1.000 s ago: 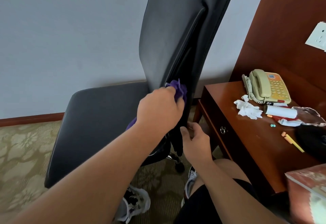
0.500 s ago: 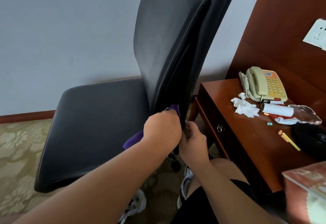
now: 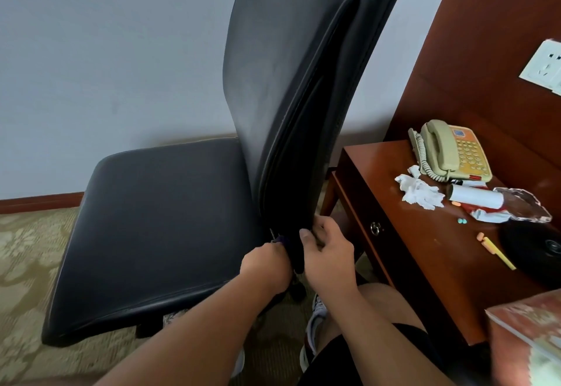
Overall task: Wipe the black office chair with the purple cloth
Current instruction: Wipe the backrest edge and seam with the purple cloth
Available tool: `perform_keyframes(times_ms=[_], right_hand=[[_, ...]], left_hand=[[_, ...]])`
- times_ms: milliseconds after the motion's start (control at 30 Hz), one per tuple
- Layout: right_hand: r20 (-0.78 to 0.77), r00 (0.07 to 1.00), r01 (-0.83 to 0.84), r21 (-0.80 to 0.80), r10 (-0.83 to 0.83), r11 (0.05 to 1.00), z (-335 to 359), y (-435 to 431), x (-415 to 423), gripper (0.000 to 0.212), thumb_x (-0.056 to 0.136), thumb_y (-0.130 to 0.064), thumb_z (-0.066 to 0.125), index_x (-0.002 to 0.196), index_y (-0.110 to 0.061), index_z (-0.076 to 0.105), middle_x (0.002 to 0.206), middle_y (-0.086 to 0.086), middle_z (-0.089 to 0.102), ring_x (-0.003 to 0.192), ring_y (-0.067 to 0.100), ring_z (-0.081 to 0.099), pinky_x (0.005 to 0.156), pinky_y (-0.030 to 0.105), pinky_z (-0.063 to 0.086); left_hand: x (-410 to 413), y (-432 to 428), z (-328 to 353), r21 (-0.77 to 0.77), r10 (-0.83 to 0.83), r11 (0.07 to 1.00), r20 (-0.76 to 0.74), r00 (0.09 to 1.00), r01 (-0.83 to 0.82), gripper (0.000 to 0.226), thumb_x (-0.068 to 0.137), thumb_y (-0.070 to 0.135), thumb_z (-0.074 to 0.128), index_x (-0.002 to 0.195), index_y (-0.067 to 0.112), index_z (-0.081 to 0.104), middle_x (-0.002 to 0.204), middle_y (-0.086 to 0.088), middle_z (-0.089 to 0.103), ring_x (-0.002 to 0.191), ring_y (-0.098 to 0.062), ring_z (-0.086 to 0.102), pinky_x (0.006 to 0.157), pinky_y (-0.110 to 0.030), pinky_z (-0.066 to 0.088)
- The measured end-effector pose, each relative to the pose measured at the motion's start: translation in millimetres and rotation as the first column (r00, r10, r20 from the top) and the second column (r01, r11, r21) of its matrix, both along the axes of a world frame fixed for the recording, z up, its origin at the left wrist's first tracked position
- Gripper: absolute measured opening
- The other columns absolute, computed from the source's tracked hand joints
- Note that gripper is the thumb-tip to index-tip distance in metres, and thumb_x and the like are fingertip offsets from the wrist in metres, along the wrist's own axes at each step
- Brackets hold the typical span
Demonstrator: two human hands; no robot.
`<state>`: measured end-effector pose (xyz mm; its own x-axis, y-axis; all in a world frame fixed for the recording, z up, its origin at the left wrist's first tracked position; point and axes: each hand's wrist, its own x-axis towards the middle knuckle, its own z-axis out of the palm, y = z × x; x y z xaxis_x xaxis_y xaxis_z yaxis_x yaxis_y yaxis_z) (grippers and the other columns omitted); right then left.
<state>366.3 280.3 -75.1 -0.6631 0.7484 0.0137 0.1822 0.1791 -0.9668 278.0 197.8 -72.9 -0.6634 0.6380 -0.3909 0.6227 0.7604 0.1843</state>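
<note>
The black office chair (image 3: 158, 221) stands sideways in front of me, seat to the left and tall backrest rising in the middle. My left hand (image 3: 265, 267) is at the bottom of the backrest's side edge, gripping the purple cloth (image 3: 280, 239), of which only a small dark scrap shows above the knuckles. My right hand (image 3: 329, 256) grips the lower edge of the backrest from the right, thumb against the side and fingers curled behind it.
A wooden bedside table (image 3: 394, 233) stands right of the chair with a beige telephone (image 3: 452, 151), crumpled white tissue (image 3: 420, 192), a white tube and small items. A wall socket (image 3: 543, 66) sits on the wood panel. Patterned carpet (image 3: 21, 264) lies below; my knee and shoes are underneath.
My left hand has slid the cloth down the backrest's side edge to its bottom, so most of the cloth is now hidden. My right hand has risen to grip the edge.
</note>
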Motion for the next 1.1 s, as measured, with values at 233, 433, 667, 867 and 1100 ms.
perform_keyframes(times_ms=[233,433,667,867,1100], right_hand=[[-0.030,0.999,0.028,0.034,-0.027,0.999,2,0,-2,0.028,0.097,-0.014,0.062,0.120,-0.030,0.062,0.105,-0.017,0.071,0.100,-0.013,0.063,0.083,0.012,0.053],[-0.025,0.998,0.053,-0.002,-0.053,0.999,9,-6,-1,0.033,0.099,-0.017,0.060,0.108,-0.048,0.057,0.103,-0.024,0.068,0.096,-0.015,0.062,0.082,0.012,0.051],[0.027,0.998,0.050,-0.035,-0.049,0.998,15,-12,3,0.025,0.098,-0.022,0.061,0.113,-0.042,0.061,0.104,-0.022,0.068,0.101,-0.005,0.063,0.091,0.024,0.053],[0.081,0.994,-0.076,0.105,0.067,0.992,55,1,5,0.048,0.092,-0.026,0.067,0.136,-0.039,0.052,0.101,-0.020,0.070,0.092,-0.004,0.066,0.085,0.023,0.055],[0.046,0.996,-0.089,0.375,0.077,0.923,127,15,-4,0.030,0.093,-0.034,0.064,0.123,-0.029,0.062,0.084,-0.012,0.072,0.073,0.010,0.070,0.068,0.037,0.061]], left_hand=[[-3,-15,27,0.456,0.300,0.767,0.366,0.881,-0.451,0.032,0.105,0.039,0.043,0.093,0.017,0.063,0.089,-0.002,0.069,0.077,-0.020,0.067,0.072,-0.039,0.058],[4,-26,107,0.684,0.279,0.522,0.429,0.859,-0.511,0.031,0.107,0.042,0.043,0.097,0.022,0.064,0.085,0.001,0.071,0.073,-0.017,0.070,0.058,-0.031,0.055],[0,-29,187,0.832,0.263,0.491,0.138,0.955,-0.256,0.034,0.103,0.044,0.046,0.087,0.019,0.063,0.080,0.003,0.068,0.076,-0.015,0.064,0.072,-0.034,0.051],[-11,-5,271,0.878,0.197,0.476,-0.170,0.965,0.058,0.030,0.101,0.046,0.050,0.097,0.018,0.061,0.084,0.007,0.063,0.080,-0.012,0.060,0.071,-0.030,0.043],[-12,9,264,0.776,0.128,0.568,-0.412,0.902,0.274,0.025,0.106,0.040,0.045,0.114,0.017,0.048,0.095,0.005,0.052,0.080,-0.021,0.051,0.069,-0.032,0.035]])
